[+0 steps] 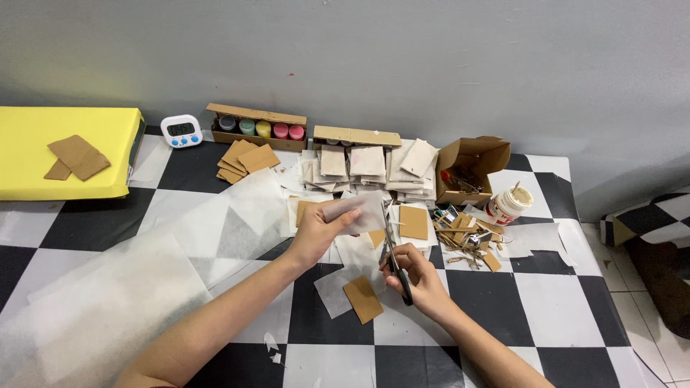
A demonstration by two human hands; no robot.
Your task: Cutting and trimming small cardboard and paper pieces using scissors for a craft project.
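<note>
Head view: the left hand [316, 233] pinches a thin translucent white paper sheet [359, 210] between thumb and fingers, holding it above the black-and-white chequered table [560, 316]. The sheet's long axis runs roughly left to right, tilted slightly up toward the right. The right hand [417, 276] is closed around the handles of black-handled metal scissors [394, 255], whose blades point up and away, meeting the sheet's right edge. A small brown cardboard rectangle [363, 299] lies just below the hands.
</note>
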